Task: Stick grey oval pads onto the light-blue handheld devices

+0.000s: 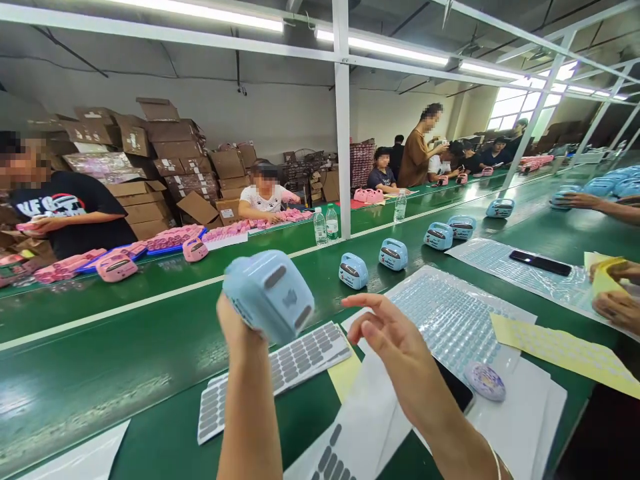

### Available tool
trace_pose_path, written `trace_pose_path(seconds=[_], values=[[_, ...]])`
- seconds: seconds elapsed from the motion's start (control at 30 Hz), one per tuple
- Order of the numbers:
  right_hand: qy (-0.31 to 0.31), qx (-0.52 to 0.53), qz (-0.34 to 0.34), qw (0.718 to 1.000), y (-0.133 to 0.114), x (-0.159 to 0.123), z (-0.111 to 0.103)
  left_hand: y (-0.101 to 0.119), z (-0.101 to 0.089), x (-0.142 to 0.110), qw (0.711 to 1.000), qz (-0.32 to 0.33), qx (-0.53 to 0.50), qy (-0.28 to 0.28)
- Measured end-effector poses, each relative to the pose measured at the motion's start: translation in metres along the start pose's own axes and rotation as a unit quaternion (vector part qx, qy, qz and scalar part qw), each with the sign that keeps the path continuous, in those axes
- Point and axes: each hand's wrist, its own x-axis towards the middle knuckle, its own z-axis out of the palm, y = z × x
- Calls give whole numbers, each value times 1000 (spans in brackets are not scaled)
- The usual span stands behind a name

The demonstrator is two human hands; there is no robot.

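Observation:
My left hand is wrapped round a light-blue plastic toy case and lifts it above the bench. The case is tilted, with its underside facing me. Two grey oval pads show near opposite edges of that side. Just to its right, apart from it, my right hand is raised with fingers spread and nothing visible in them. Beneath the hands lie sheets of grey oval pads, and another pad sheet with some ovals gone is near the front edge.
Blue cases stand along the green conveyor. At right are a clear sticker sheet, a yellow sheet, a phone and a round purple-white object. A co-worker's hands hold yellow paper. Bottles stand beyond.

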Motion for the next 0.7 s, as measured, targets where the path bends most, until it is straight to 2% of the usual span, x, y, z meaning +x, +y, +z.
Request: trace_pose_path(seconds=[0.03, 0.07, 0.1, 0.13, 0.2, 0.27, 0.33, 0.4, 0.5, 0.57, 0.63, 0.67, 0.7], values=[[21, -38, -10, 999, 7, 2, -4, 7, -2, 11, 996, 53, 75, 19], [37, -71, -16, 997, 16, 6, -7, 14, -2, 25, 968, 138, 204, 36], [44, -101, -18, 994, 29, 10, -9, 20, -2, 40, 905, 202, 372, 36], [42, -137, -19, 990, 43, 14, -10, 22, -1, 55, 859, 221, 461, 23], [4, -212, -8, 977, 75, 19, -8, 16, 1, 82, 795, 212, 566, -46], [-50, -277, 17, 960, 104, 11, -4, -6, -3, 101, 747, 178, 626, -135], [-99, -320, 41, 941, 126, -9, 1, -36, -17, 110, 690, 130, 680, -211], [-136, -343, 58, 928, 138, -37, 7, -64, -38, 113, 641, 97, 719, -249], [-157, -355, 70, 919, 145, -73, 17, -84, -61, 111, 603, 101, 744, -269], [-147, -360, 77, 918, 149, -86, 23, -85, -62, 101, 600, 129, 741, -270], [-133, -363, 81, 919, 152, -90, 26, -78, -53, 79, 611, 170, 723, -276], [-129, -363, 81, 919, 154, -90, 28, -73, -48, 62, 617, 192, 696, -314], [-128, -362, 79, 920, 156, -90, 29, -68, -44, 41, 618, 209, 658, -377]])
